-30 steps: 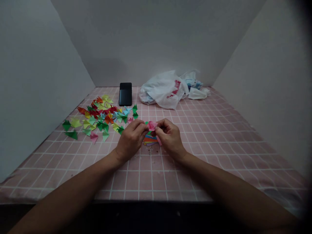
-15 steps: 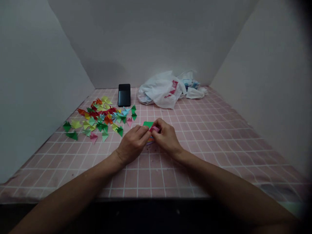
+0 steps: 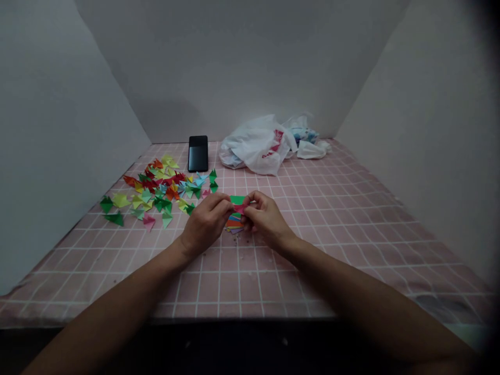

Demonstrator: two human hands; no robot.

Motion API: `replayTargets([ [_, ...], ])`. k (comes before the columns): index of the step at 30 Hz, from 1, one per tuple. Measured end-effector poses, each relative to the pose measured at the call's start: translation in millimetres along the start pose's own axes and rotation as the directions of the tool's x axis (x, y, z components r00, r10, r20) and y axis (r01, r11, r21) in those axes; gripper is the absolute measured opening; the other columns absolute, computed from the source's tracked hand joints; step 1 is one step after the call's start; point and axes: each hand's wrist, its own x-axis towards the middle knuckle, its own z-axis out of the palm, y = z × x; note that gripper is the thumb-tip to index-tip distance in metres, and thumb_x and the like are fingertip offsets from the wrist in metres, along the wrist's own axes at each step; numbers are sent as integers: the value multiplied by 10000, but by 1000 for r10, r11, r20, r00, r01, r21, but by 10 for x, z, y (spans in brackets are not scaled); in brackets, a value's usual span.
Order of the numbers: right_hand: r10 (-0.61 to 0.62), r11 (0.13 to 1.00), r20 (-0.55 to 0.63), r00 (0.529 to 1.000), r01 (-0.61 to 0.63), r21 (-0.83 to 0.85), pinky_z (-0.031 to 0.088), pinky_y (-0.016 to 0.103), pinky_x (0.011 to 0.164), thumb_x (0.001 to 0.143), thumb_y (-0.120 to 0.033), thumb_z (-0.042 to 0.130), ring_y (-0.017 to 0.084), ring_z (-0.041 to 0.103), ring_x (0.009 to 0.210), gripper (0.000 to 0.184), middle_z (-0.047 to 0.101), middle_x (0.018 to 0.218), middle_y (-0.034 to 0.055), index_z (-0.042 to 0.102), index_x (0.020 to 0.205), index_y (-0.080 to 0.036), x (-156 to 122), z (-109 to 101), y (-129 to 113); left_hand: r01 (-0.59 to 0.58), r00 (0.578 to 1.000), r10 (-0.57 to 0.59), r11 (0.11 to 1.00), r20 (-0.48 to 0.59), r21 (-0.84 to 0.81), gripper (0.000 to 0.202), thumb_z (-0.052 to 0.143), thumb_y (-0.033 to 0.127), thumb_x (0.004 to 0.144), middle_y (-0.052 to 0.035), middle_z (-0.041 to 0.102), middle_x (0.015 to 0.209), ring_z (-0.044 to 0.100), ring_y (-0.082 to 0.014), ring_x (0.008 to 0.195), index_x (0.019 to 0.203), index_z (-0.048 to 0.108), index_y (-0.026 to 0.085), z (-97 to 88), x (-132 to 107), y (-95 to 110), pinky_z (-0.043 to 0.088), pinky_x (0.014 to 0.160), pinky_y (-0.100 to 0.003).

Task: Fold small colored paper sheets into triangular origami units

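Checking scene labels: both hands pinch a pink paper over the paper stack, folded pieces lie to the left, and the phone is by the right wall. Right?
Not quite: the phone stands at the back, left of centre, beside the bag, not by the right wall. The head view shows it. The rest holds: left hand and right hand pinch the pink paper over the stack, folded pieces to the left.

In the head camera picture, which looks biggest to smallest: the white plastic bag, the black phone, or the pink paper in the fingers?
1. white plastic bag
2. black phone
3. pink paper, pinched between left hand and right hand; partly hidden.
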Motion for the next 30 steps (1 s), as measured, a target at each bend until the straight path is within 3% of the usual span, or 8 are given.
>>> replayTargets([
  [3, 8, 1000, 70, 997, -7, -21, 365, 199, 367, 771, -164, 575, 113, 504, 370, 135, 580, 513, -67, 478, 824, -240, -13, 9, 27, 174, 984, -179, 966, -8, -192, 95, 615, 90, 943, -53, 640, 956, 635, -181, 908, 921, 632, 181, 17, -10, -39, 548, 813, -317],
  [5, -20, 997, 90, 996, 27, -76, 367, 203, 363, 783, -192, 604, 107, 493, 359, 134, 562, 508, -69, 479, 794, -239, -9, 9, 59, 307, 948, -316, 887, 33, -344, 88, 633, 99, 916, -40, 625, 937, 628, -174, 894, 901, 633, 185, 42, -25, -56, 541, 792, -306],
  [8, -62, 990, 83, 995, 72, -123, 354, 205, 366, 789, -216, 618, 99, 492, 363, 147, 551, 514, -60, 480, 742, -234, 5, 8, 95, 486, 847, -517, 662, 121, -570, 126, 667, 148, 869, -34, 622, 972, 639, -160, 878, 981, 629, 193, 104, -52, -56, 545, 793, -298],
  [11, -37, 996, 98, 994, 45, -81, 357, 224, 367, 797, -252, 610, 109, 485, 363, 156, 537, 506, -62, 465, 740, -243, 5, 9, 106, 567, 735, -648, 428, 198, -704, 307, 734, 225, 809, -38, 640, 1035, 658, -151, 873, 1088, 606, 199, 154, -69, -37, 544, 814, -299],
  [15, -48, 994, 111, 993, 59, -93, 339, 239, 394, 797, -321, 623, 108, 454, 393, 199, 508, 511, -64, 456, 721, -246, -17, 9, 105, 666, 644, -702, 319, 304, -675, 187, 737, 297, 796, -21, 660, 877, 626, -138, 771, 907, 654, 172, 140, -59, -13, 503, 733, -274],
  [21, -208, 935, 127, 970, 236, -267, 327, 261, 528, 808, -375, 595, 113, 436, 561, 258, 497, 611, -30, 498, 633, -214, -11, -9, 107, 693, 657, -655, 331, 373, -640, 133, 706, 299, 801, -11, 672, 788, 608, -137, 731, 830, 683, 171, 61, -6, 23, 490, 698, -265],
  [25, -233, 886, 103, 967, 255, -387, 322, 270, 553, 857, -370, 565, 128, 425, 587, 302, 481, 608, -23, 483, 611, -215, 17, -26, 132, 691, 674, -604, 313, 425, -651, 201, 683, 368, 859, -15, 673, 796, 611, -135, 735, 854, 690, 167, 53, 6, 61, 498, 696, -261],
  [30, -290, 813, 77, 954, 288, -505, 309, 275, 568, 848, -252, 577, 133, 441, 584, 280, 501, 589, -21, 472, 590, -216, 21, -38, 130, 715, 649, -605, 279, 461, -641, 265, 742, 380, 819, -46, 701, 909, 653, -165, 830, 960, 687, 162, 70, -11, 99, 538, 777, -296],
])
